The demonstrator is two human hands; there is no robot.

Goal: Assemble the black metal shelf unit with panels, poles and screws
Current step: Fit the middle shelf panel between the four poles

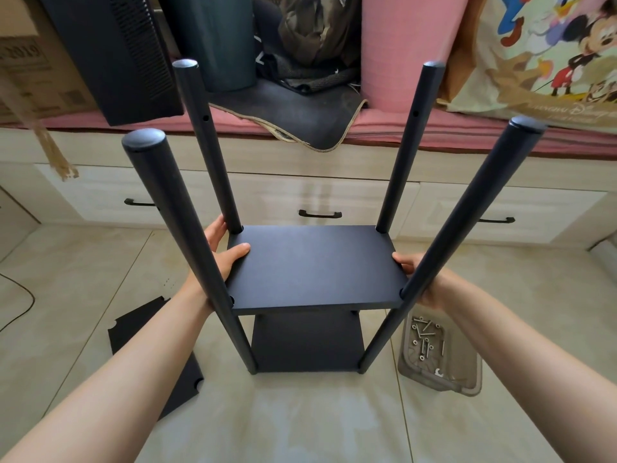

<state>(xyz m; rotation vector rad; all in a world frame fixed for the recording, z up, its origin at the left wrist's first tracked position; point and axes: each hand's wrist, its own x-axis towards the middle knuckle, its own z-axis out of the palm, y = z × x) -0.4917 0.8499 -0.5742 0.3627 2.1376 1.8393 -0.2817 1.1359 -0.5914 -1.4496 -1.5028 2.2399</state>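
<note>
Shelf unit, matte black, upright on floor, centre of scene. Four round poles at corners, capped tops, small holes visible on the two far poles. Upper panel level, partway up poles, corner notches around them. Lower panel directly beneath, near floor. Spare panel flat on floor to left, notched corners. Loose screws in clear tray, near right.

Matt black panel; glossy floor tiles; clear plastic tray.
</note>
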